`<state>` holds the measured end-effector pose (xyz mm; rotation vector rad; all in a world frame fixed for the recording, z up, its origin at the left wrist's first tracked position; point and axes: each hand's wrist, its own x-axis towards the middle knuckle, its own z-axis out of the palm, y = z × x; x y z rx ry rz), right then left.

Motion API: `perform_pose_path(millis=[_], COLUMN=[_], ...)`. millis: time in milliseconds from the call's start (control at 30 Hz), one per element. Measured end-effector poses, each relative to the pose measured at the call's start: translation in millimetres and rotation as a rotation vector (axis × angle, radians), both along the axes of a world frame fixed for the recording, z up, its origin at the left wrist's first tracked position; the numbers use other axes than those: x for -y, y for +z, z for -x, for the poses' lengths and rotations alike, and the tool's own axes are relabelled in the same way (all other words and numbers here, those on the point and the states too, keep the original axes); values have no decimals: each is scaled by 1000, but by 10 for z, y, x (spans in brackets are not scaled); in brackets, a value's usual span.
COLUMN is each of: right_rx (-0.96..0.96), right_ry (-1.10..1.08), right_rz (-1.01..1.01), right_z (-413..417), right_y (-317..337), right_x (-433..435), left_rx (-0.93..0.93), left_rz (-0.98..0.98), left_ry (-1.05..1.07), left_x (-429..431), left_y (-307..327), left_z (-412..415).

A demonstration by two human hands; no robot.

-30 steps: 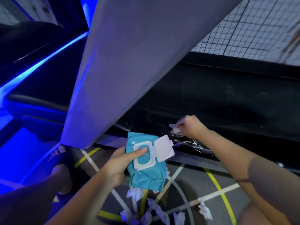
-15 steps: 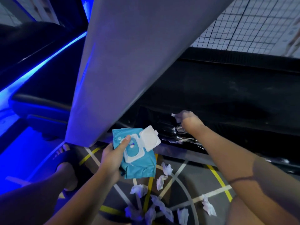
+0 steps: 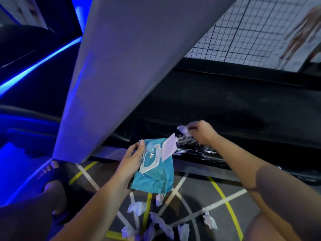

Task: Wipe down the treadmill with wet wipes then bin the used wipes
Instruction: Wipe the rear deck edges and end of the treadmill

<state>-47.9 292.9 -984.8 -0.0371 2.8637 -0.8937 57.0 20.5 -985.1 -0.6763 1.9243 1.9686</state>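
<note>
My left hand grips a teal wet wipe pack by its left edge, its white flip lid standing open. My right hand pinches a crumpled white wipe against the black treadmill base, just above a shiny wet streak on the side rail. The grey treadmill upright slants across the centre of the view.
Several used crumpled wipes lie on the grey floor with yellow and white lines. My foot in a black sandal is at lower left beside blue-lit flooring. A wire grid panel stands behind the treadmill.
My left hand has brought the pack up and to the right, nearer my right hand. My right hand has lifted the wipe slightly along the treadmill's side.
</note>
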Motion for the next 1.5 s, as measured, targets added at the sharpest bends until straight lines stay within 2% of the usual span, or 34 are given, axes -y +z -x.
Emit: perform_pose_path(millis=[100,200,300,467,633,933,1033,1133,1200,1267,1400,1500], right_rx=[-36,-81,-117,28,64,102,141,48,-86,-116,-16,-46], right_ry=[-188,-265,-216,47,109,226,260,79,-77,-97,96,167], right_rz=[202,280,151,-249,-315,-231,-132,73,109,29,-236,-330], right_z=[63,116,152,189,117,-62,-8,107,177,208,192,103], right_y=[-23,-95,-187,-454,-362,-209,-82,-48,-105,-200,-419,-364], right_x=[-20,12,43,72,52,134,144,128,112,94,91,163], left_rx=[74,127,96,24,40,33,61,71,71,78,98,77], left_rz=[-15,-179,-249,-354,-312,-242,-233,-225,-210,-192,-206,-198], left_ry=[-69,-65,-90,-199,-110,230,305,368,364,351,338,333], left_x=[53,97,185,306,239,152,212,300,350,382,436,424], left_y=[11,80,65,63,-44,-23,-18,-26,-29,-28,-21,-6], left_z=[0,-66,-134,-137,-66,-112,-123,-122,-142,-162,-190,-169])
